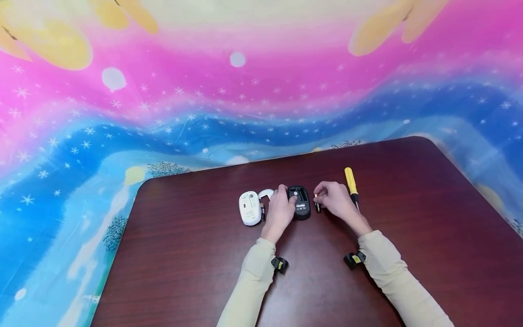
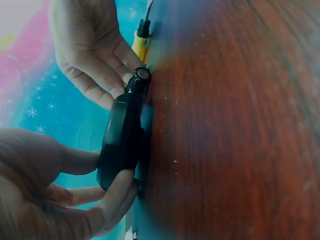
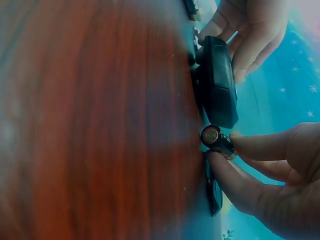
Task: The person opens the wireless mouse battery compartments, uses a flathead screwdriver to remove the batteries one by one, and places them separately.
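Observation:
A black computer mouse lies underside up on the table, its battery slot showing. My left hand grips its left side, thumb on one face and fingers on the other, as the left wrist view shows. Just right of the mouse, my right hand pinches a small battery between thumb and fingers. The battery's round end also shows close to the mouse in the left wrist view. Below the battery in the right wrist view is a flat dark piece; its kind is unclear.
Left of my left hand lies an upturned white mouse, with a white cover and a dark battery beside it. A yellow-handled screwdriver lies behind my right hand on the brown table. A patterned cloth hangs beyond.

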`<state>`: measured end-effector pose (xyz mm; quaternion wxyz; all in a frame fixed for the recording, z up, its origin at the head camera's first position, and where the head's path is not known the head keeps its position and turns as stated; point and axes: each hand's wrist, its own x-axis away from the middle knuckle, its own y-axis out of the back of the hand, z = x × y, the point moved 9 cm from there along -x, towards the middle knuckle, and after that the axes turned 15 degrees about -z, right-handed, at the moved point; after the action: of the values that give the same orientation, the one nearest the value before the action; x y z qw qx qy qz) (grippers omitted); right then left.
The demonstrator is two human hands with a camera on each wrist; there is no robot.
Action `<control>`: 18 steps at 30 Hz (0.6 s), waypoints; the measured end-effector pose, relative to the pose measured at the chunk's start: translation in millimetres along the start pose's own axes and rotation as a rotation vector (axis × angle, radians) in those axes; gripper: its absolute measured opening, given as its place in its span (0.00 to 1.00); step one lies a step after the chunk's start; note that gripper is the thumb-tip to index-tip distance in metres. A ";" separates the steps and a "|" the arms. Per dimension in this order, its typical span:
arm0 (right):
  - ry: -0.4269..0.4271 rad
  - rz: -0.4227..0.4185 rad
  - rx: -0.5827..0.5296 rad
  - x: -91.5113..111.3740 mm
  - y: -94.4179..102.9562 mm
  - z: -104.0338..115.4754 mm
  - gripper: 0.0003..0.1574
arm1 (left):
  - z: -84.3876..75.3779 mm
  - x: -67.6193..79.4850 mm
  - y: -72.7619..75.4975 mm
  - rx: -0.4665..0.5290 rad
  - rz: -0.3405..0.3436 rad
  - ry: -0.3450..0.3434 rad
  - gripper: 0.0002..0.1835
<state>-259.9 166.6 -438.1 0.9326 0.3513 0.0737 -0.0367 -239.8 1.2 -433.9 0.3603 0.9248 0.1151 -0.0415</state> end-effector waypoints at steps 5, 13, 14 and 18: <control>0.030 0.005 0.043 -2.5 -1.9 3.6 0.04 | -1.3 -1.9 -1.4 -0.039 -0.013 -0.024 0.17; 0.101 0.010 0.088 -7.7 -3.0 9.4 0.04 | -10.3 -3.5 9.4 -0.194 -0.065 -0.159 0.19; 0.106 0.007 0.086 -8.3 -1.9 9.5 0.05 | -12.5 -4.0 13.3 -0.207 -0.086 -0.199 0.20; 0.115 -0.011 0.076 -9.9 10.9 10.2 0.13 | -14.5 -8.5 33.7 -0.242 -0.160 -0.344 0.25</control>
<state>-267.2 168.2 -421.8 0.9127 0.3875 0.1275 -0.0243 -239.9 -14.6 -399.6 0.4785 0.8420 0.1292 -0.2131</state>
